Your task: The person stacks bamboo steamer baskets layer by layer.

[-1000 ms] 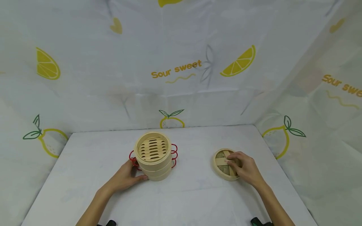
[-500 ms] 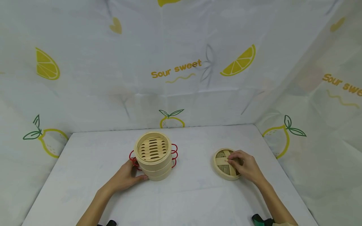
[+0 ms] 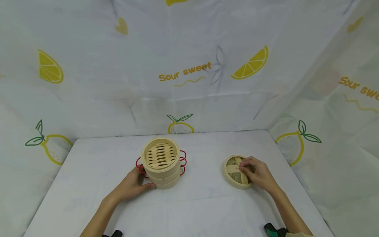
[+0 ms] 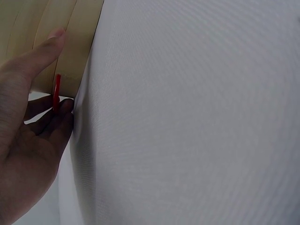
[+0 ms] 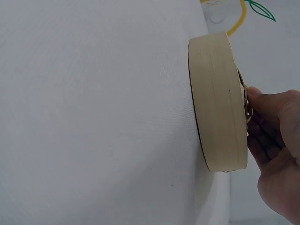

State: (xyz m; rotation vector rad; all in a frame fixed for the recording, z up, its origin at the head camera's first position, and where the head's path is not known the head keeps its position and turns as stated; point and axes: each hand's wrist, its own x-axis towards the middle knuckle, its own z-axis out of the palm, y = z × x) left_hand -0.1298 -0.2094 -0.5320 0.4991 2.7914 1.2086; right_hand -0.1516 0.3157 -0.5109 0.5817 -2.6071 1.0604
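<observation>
A stack of small round bamboo steamer baskets (image 3: 163,179) stands left of the table's middle, its slatted top uncovered. Red cord loops (image 3: 183,158) stick out from both sides. My left hand (image 3: 130,186) holds the stack low on its left side, thumb (image 4: 44,54) along the front wall and fingers by a red loop. Farther right is the round bamboo steamer lid (image 3: 234,177), woven with crossed strips on top. Thumb and fingertips of my right hand (image 3: 259,174) pinch the small handle at the lid's centre. The lid's rim (image 5: 218,103) is right at the tabletop in the right wrist view.
A white cloth covers the table (image 3: 192,210). Behind it and along the sides hangs a pale curtain (image 3: 189,105) printed with lemons. Dark straps (image 3: 273,230) show near both forearms at the bottom edge.
My right hand has drawn back very slightly at the lid, and a bit of sleeve has come into view. My left hand and the basket stack have stayed in place.
</observation>
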